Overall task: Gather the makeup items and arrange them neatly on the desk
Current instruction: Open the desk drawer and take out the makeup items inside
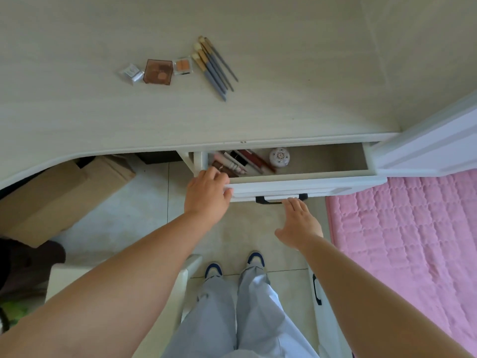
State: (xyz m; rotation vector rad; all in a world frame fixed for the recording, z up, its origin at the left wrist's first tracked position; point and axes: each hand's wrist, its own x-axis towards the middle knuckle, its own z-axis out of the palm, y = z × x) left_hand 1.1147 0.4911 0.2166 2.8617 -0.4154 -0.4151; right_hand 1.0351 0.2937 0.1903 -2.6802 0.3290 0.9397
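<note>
1. Pale wood-grain desk [77, 120] up top, already carrying part of the haul: small silver box [131, 73] far left, brown eyeshadow palette [158, 71] touching it on the right, orange compact [182, 65] next along, then a fan of grey-handled brushes [214, 68] just beside that.
2. Roughly in a row, though the brushes splay a little; tidy enough for a first batch.
3. White drawer [296, 183] pulled open below the desk edge, black handle [281, 198] on its near face.
4. Inside, at the left end: a cluster of lipsticks and pencils [240, 162], still to be fetched. Just right of them, a round floral pot [279, 157], also waiting.
5. Left hand [207, 193] at the drawer's left corner, fingers curled over the front rim, thumb on the face; possibly reaching for something inside, fingertips hidden by the rim.
6. Right hand [300, 223] spread and relaxed, fingertips just at the handle, holding nothing.
7. Judged about halfway: four groups laid out, drawer contents left to lift and line up.
</note>
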